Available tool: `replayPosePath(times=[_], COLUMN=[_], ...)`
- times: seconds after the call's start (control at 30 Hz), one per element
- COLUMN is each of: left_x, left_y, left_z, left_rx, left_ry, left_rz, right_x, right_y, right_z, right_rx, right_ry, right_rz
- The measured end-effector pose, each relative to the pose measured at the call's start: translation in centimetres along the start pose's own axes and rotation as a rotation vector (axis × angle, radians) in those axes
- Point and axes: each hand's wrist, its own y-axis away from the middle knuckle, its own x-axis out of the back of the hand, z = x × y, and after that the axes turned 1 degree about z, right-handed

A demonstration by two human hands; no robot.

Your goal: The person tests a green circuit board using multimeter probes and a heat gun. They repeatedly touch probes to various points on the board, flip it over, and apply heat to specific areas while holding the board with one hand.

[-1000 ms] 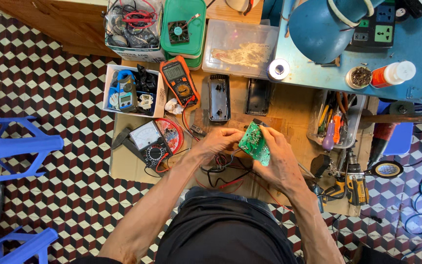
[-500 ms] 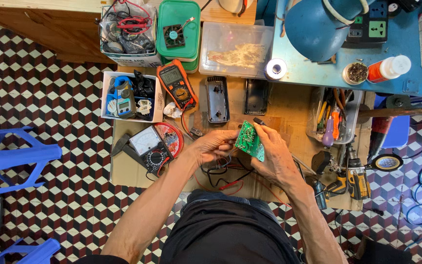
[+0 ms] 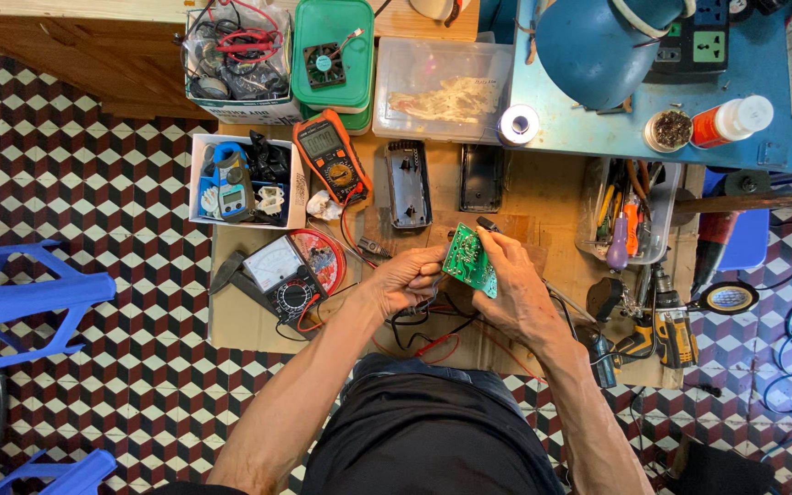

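Note:
My right hand grips a small green circuit board, held up on edge above the cardboard sheet. My left hand pinches at the board's left side, fingers closed on its edge or on a wire there; which one I cannot tell. Black and red wires trail under both hands. An orange multimeter lies beyond my left hand. Two black plastic shell halves lie just past the board.
An analog meter lies left of my hands. Left back: a white box with a blue clamp meter. Behind: a green tub with a fan, a clear tub. Right: tool tray, drill, blue bench. Blue stool far left.
Both hands and the board stay almost where they were. The board has tilted slightly and my left fingers have closed in on its left edge.

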Motion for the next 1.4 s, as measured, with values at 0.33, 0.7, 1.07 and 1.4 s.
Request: replayPosePath(times=[0.33, 0.7, 1.07, 1.4], left_x=[-0.1, -6.4, -12.3, -11.8], left_y=[0.3, 2.5, 2.5, 4.2], left_z=[-0.2, 0.4, -1.3, -2.0], left_rx=[-0.027, -0.124, -0.217, -0.265], left_ry=[-0.03, -0.335, -0.536, -0.499], left_rz=[-0.025, 0.056, 0.129, 0.212], right_x=[-0.1, 1.4, 1.8, 1.5], right_y=[0.2, 2.0, 4.9, 4.5], right_z=[0.1, -1.5, 0.1, -2.1], right_rx=[0.025, 0.009, -0.204, -0.06], right_ry=[-0.064, -0.158, -0.428, -0.274], right_rz=[0.019, 0.125, 0.123, 0.225])
